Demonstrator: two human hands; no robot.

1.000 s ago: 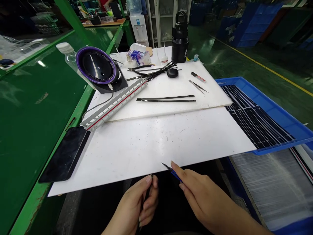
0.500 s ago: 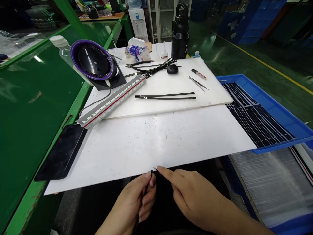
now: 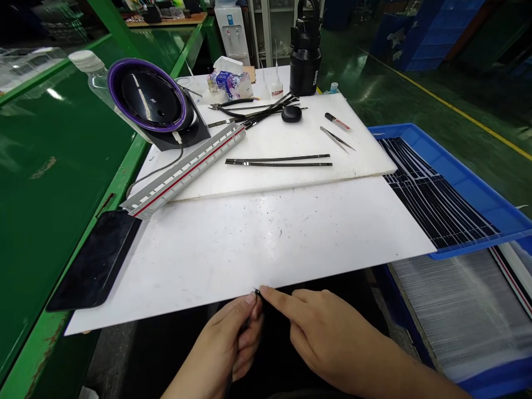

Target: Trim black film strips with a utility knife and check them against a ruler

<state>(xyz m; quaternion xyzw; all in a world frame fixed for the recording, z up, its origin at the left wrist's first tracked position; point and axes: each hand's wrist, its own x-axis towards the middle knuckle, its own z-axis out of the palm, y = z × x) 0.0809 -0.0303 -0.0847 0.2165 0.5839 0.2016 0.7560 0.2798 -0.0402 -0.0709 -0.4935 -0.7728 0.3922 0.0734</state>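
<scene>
Just beyond my left hand (image 3: 226,338), I am facing a smooth white tabletop (image 3: 233,244), shining glossily; farther ahead, a foam-like slab (image 3: 286,180) is looking matt. Leftward, a tablet (image 3: 93,260) is showing a glossy black face. Right of my right hand (image 3: 328,327), a smooth plastic tray (image 3: 461,177) is gleaming.

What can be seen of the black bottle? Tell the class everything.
The black bottle stands upright at the back of the white table, by the far edge of the white board. Its body looks smooth, with pale lettering running sideways. Its lid carries a loop handle that meets the picture's top edge. Nobody holds it.
</scene>
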